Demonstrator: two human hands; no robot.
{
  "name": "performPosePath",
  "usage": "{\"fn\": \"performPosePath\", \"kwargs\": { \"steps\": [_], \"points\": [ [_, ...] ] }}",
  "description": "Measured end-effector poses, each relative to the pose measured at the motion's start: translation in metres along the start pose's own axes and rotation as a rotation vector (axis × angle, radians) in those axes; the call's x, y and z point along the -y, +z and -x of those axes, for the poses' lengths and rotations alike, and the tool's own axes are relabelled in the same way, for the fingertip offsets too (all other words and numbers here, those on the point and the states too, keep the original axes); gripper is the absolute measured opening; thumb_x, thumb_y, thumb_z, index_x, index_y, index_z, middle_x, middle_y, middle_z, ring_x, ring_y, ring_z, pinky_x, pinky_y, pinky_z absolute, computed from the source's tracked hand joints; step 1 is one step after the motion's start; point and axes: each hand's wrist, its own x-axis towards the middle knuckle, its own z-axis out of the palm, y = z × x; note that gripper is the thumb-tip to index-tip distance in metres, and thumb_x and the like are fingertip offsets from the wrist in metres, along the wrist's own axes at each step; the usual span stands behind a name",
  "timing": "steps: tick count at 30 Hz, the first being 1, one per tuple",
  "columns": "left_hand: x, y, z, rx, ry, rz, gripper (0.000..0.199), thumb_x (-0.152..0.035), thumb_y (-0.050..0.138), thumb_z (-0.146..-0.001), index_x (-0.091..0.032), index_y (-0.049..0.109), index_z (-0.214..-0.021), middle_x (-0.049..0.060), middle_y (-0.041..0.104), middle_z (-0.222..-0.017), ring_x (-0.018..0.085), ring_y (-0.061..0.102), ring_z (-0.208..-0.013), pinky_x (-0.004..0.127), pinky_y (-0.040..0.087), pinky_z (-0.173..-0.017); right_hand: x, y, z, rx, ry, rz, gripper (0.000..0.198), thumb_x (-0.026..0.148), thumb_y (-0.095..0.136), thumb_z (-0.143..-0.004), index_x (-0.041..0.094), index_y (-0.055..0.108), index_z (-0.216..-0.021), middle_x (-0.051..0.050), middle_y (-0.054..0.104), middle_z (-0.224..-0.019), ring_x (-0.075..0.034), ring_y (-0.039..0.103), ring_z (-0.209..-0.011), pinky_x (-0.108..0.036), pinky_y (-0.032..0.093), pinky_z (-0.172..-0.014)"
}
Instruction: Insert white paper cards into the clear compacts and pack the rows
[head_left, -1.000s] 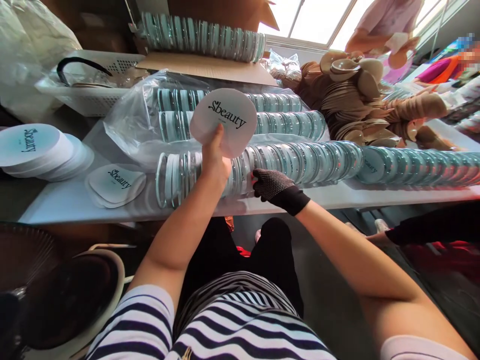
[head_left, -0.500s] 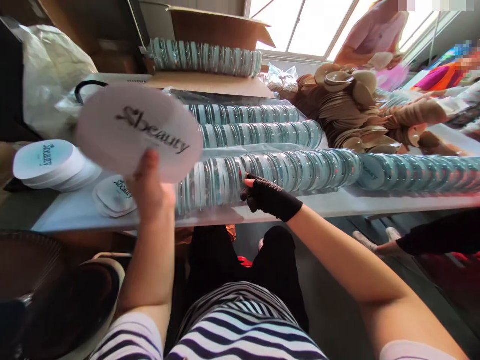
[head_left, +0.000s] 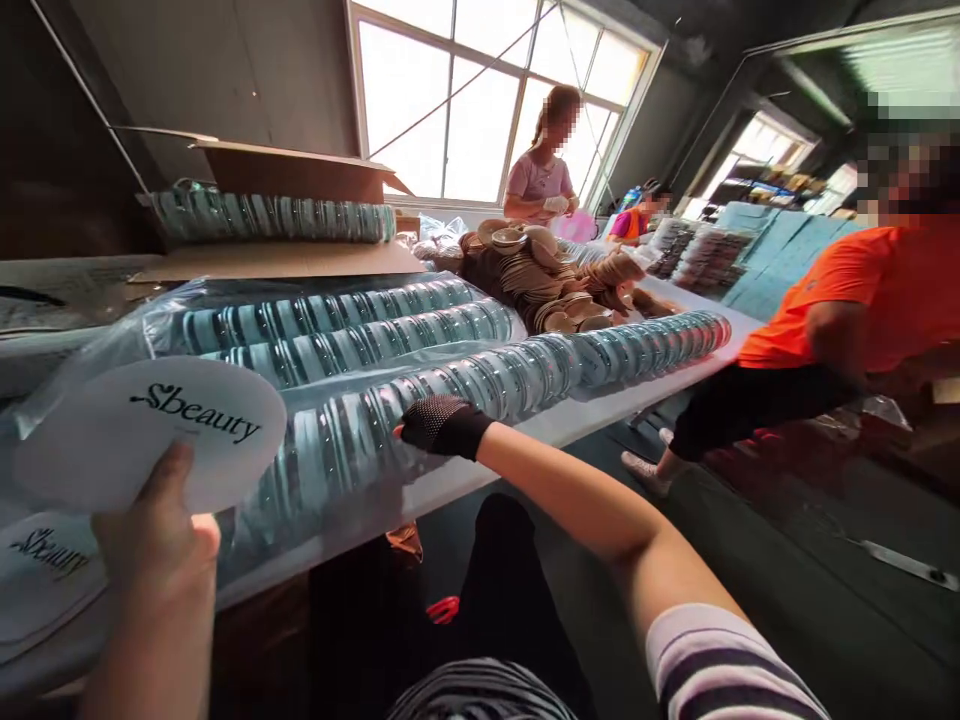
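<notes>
My left hand (head_left: 154,510) is closed on a white oval card (head_left: 217,455) printed "Sbeauty", thumb on its face and fingers hidden behind it. Whether there is one card or a thin stack, I cannot tell. My right hand (head_left: 442,425), in a black fingerless glove with a dotted back, rests against the front of a long row of clear round plastic containers (head_left: 480,385). Its fingers curl inward and are mostly hidden, so what they hold does not show. White inserts are visible among the containers. More printed white cards (head_left: 49,575) lie at lower left.
Further container rows (head_left: 390,335) lie behind in clear plastic film. A cardboard box (head_left: 300,170) holds another row at the back. Brown shallow cups (head_left: 540,275) are heaped beyond. One person (head_left: 540,185) stands by the window; another in an orange shirt (head_left: 847,290) is at right.
My view has swung right and up, bringing the person in orange into sight. The left hand still holds the white card, now lower left in view. The right hand stays at the container row.
</notes>
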Motion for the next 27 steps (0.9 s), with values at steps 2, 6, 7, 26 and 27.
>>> {"fn": "performPosePath", "kwargs": {
  "steps": [2,6,7,26,27],
  "points": [
    [0.007,0.005,-0.002,-0.129,0.183,0.096,0.058,-0.037,0.082,-0.058,-0.047,0.06,-0.111,-0.027,0.064,-0.129,0.02,0.051,-0.136,0.048,0.042,-0.117,-0.001,-0.008,0.003,-0.122,-0.071,0.241,0.021,0.041,0.069,-0.082,0.025,0.063,-0.069,-0.003,0.066,-0.064,-0.02,0.069,-0.074,-0.028,0.051,-0.064],
    [0.019,0.016,0.01,-0.153,0.343,0.172,0.063,-0.029,0.089,-0.051,-0.024,0.063,-0.108,0.002,0.072,-0.119,0.03,0.063,-0.121,0.056,0.048,-0.108,-0.003,-0.016,0.003,-0.367,-0.213,0.194,0.026,0.039,0.054,-0.091,0.02,0.07,-0.101,-0.009,0.075,-0.089,-0.024,0.071,-0.086,-0.035,0.054,-0.077],
    [0.021,0.02,0.016,-0.114,0.354,0.187,0.063,-0.032,0.09,-0.052,-0.023,0.064,-0.108,0.004,0.073,-0.115,0.029,0.064,-0.119,0.053,0.05,-0.107,-0.002,-0.014,0.002,-0.415,-0.297,0.064,0.035,0.04,0.05,-0.094,0.019,0.065,-0.118,-0.01,0.075,-0.099,-0.023,0.071,-0.09,-0.036,0.055,-0.08],
    [0.013,0.074,0.018,0.286,-0.079,0.649,0.052,-0.035,0.08,-0.075,-0.031,0.065,-0.125,0.004,0.069,-0.128,0.027,0.056,-0.131,0.046,0.049,-0.108,-0.008,-0.027,0.062,-0.931,-0.156,0.096,0.057,0.041,0.037,-0.092,0.014,0.044,-0.142,-0.021,0.059,-0.131,-0.031,0.061,-0.116,-0.045,0.054,-0.088],
    [0.01,0.078,0.012,0.297,-0.081,0.667,0.05,-0.034,0.078,-0.078,-0.032,0.063,-0.127,0.004,0.067,-0.131,0.026,0.055,-0.133,0.046,0.048,-0.109,-0.009,-0.027,0.076,-0.847,-0.152,0.157,0.057,0.041,0.039,-0.092,0.015,0.043,-0.143,-0.02,0.061,-0.128,-0.031,0.063,-0.112,-0.043,0.055,-0.084]
  ]
}}
